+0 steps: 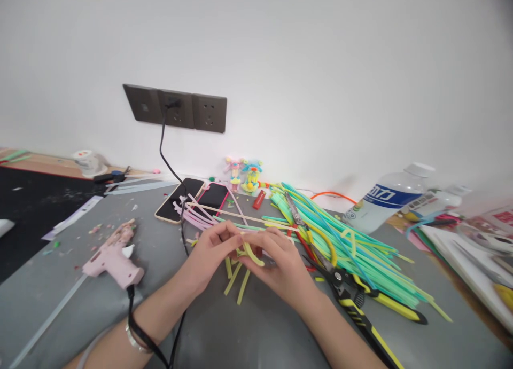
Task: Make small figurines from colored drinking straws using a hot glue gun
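Note:
My left hand (212,251) and my right hand (280,265) meet over the grey table (248,331), fingers pinched together on a bent yellow straw piece (252,254). Short yellow straw pieces (236,281) lie on the table just below my hands. A long pile of green and yellow straws (352,246) spreads to the right of my right hand. Pink and white straws (200,211) lie just beyond my left hand.
A pink glue gun (114,259) lies at the left, its black cord running to a wall socket (174,108). Two phones (196,198) lie behind. Yellow-handled pliers (352,299) and scissors sit by the straws. A water bottle (387,198) lies at the right, near books.

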A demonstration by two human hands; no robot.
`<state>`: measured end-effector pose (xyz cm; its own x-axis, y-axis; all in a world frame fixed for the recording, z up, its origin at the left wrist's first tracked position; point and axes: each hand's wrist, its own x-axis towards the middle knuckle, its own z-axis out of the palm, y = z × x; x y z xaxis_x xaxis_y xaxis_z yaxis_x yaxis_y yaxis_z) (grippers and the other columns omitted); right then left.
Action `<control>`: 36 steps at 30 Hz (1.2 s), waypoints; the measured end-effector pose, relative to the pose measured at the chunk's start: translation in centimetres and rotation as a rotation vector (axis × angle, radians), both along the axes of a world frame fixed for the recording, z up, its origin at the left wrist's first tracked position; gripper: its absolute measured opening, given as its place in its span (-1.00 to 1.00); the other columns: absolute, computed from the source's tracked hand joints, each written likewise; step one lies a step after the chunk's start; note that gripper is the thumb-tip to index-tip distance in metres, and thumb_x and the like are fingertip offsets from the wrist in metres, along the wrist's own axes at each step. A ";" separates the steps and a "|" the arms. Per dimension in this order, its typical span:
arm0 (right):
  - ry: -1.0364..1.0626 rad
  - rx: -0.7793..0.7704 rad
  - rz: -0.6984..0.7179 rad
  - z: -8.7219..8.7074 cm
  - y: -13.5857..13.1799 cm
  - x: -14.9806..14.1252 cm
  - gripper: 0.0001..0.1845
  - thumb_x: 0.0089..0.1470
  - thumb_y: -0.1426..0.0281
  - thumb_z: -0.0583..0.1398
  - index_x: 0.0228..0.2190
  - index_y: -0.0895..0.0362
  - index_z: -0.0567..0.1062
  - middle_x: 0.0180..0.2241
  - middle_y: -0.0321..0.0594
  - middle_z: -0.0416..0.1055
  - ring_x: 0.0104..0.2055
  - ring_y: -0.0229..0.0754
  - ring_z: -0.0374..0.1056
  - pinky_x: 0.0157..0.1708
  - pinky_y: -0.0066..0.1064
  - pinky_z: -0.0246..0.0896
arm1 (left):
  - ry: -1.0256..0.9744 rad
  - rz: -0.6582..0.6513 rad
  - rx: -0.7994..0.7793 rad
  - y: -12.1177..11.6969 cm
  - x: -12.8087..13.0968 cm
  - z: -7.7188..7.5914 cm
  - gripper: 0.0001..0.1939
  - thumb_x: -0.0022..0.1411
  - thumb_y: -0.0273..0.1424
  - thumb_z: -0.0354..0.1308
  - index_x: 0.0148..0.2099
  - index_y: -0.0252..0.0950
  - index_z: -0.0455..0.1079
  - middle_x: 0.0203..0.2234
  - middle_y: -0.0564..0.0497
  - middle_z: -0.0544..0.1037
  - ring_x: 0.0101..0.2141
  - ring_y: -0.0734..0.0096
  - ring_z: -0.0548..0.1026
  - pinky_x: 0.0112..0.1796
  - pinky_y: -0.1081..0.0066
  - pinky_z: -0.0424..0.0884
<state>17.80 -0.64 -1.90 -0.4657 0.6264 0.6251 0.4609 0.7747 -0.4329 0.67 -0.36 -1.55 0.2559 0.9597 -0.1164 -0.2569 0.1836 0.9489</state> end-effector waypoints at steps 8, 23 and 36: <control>0.119 0.012 -0.005 0.1 0.0 -0.2 -0.86 0.22 0.55 0.19 -0.25 0.05 0.43 -0.45 -0.30 0.48 -0.46 -0.23 0.35 -0.37 -0.38 0.23 | 0.031 -0.028 0.029 0.1 -0.2 0.0 -0.79 0.16 -0.28 0.27 -0.40 -0.31 0.39 -0.58 0.14 0.33 -0.52 0.56 0.25 -0.46 0.53 0.20; 0.232 -0.207 -0.092 0.3 0.5 0.5 -0.90 0.20 0.52 0.22 -0.35 0.09 0.49 -0.44 -0.30 0.48 -0.37 -0.20 0.39 -0.29 -0.40 0.21 | 0.133 -0.154 0.110 0.1 -0.3 -0.1 -0.68 0.18 -0.20 0.28 -0.43 -0.35 0.36 -0.59 0.14 0.29 -0.56 0.59 0.21 -0.51 0.53 0.15; 0.269 -0.294 -0.115 0.4 0.2 0.2 -0.91 0.18 0.47 0.22 -0.38 0.10 0.51 -0.44 -0.28 0.52 -0.37 -0.18 0.41 -0.30 -0.38 0.23 | -0.005 -0.056 0.050 -0.1 -0.1 0.2 -0.74 0.15 -0.23 0.32 -0.37 -0.33 0.43 -0.62 0.11 0.41 -0.57 0.57 0.32 -0.51 0.55 0.25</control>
<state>18.00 -0.39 -1.53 -0.2270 0.8348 0.5016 0.3776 0.5502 -0.7448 0.53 -0.44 -1.31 0.3096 0.9485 -0.0676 -0.2519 0.1504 0.9560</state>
